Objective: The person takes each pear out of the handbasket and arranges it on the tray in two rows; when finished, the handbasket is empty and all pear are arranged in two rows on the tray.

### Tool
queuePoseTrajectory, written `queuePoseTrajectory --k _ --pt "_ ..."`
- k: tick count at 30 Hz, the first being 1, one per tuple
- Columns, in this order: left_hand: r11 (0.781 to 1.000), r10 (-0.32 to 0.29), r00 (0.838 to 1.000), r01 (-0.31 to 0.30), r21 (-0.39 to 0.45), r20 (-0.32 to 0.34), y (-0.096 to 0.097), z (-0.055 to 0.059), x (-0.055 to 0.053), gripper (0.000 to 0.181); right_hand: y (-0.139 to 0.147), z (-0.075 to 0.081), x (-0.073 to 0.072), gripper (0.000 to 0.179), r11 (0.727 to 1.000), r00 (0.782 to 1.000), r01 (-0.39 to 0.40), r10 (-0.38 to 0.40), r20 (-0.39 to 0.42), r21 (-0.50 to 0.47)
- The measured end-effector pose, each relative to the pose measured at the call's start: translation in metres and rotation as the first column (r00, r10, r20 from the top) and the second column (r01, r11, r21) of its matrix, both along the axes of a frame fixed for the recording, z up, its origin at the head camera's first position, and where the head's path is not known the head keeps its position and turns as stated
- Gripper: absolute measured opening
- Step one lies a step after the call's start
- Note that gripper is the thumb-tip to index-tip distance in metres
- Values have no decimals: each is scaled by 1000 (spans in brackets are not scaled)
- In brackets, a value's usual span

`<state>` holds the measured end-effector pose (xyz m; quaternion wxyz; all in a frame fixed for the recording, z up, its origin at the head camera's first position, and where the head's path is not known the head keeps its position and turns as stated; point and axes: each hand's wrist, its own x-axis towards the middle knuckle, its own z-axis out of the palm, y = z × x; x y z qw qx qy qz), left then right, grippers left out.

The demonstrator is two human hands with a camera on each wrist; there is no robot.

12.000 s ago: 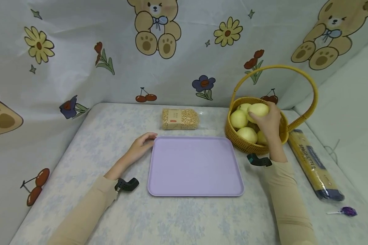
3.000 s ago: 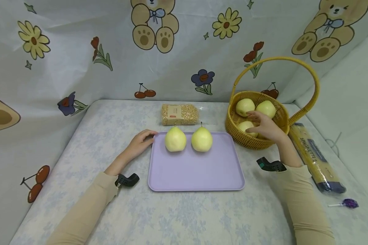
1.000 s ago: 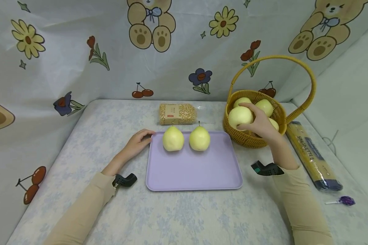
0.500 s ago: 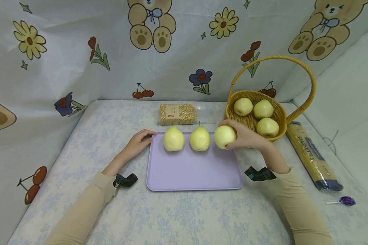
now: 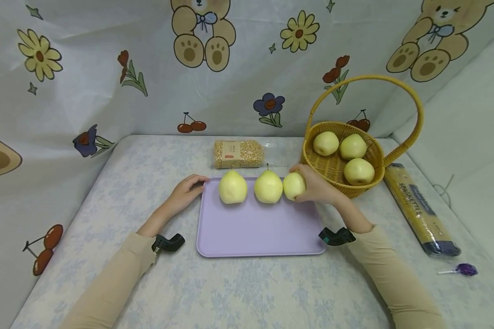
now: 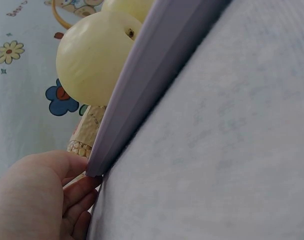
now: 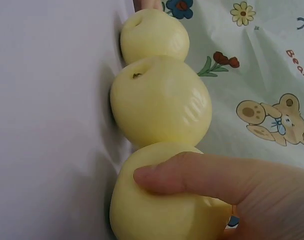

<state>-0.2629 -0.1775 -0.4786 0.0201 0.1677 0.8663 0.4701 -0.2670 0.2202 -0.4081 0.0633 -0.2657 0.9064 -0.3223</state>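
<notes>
My right hand (image 5: 318, 185) grips a pale yellow-green pear (image 5: 294, 186) at the far right corner of the lilac tray (image 5: 259, 233). In the right wrist view the thumb lies across that pear's side, low over the tray. Left of it stand two upright pears, a middle one (image 5: 268, 187) and a left one (image 5: 233, 187), in a row along the tray's far edge. At the far left corner my left hand (image 5: 185, 193) pinches the tray's rim; the left wrist view shows the thumb (image 6: 66, 162) at the rim and the fingers below it.
A yellow wicker basket (image 5: 325, 180) with a tall handle holds three pears at the back right. A bag of yellow grains (image 5: 247, 154) lies behind the tray. Along the right side are a spaghetti pack (image 5: 421, 210) and a purple lollipop (image 5: 466, 269).
The tray was bare at first; two pears stood on it later. My right hand has since carried a third from the basket leftward and down beside them. The left hand has stayed put.
</notes>
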Motion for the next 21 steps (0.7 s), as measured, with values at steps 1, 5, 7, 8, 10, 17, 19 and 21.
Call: queuePoseTrajectory --k 1,5,7,8,10,17,19,21 --pt "1000 0 1000 0 1 0 0 0 0 30 0 -1 0 75 1000 1000 -3 3 -1 1" --pt "1000 -4 1000 4 -3 4 1 -1 -1 30 1 -1 1 88 1000 1000 -24 24 -4 14" --pt "1000 -4 1000 4 -6 6 0 -1 -2 30 1 -1 1 89 999 999 -36 36 -12 30" --pt "1000 -6 1000 6 -8 5 0 -2 -2 30 1 0 2 88 999 999 -37 38 -11 39" --pt "1000 -7 1000 7 -11 2 0 -2 -2 30 1 1 3 85 998 999 -36 36 -1 59" --pt "1000 -5 1000 5 -11 1 -1 -2 -2 31 0 6 7 80 996 1000 -23 23 6 90" --pt "1000 -7 1000 7 -10 -2 -1 -2 -2 31 1 7 8 79 996 999 -41 43 -27 77" --pt "1000 -7 1000 7 -6 0 0 -2 -2 31 2 7 8 77 995 996 -62 67 -67 72"
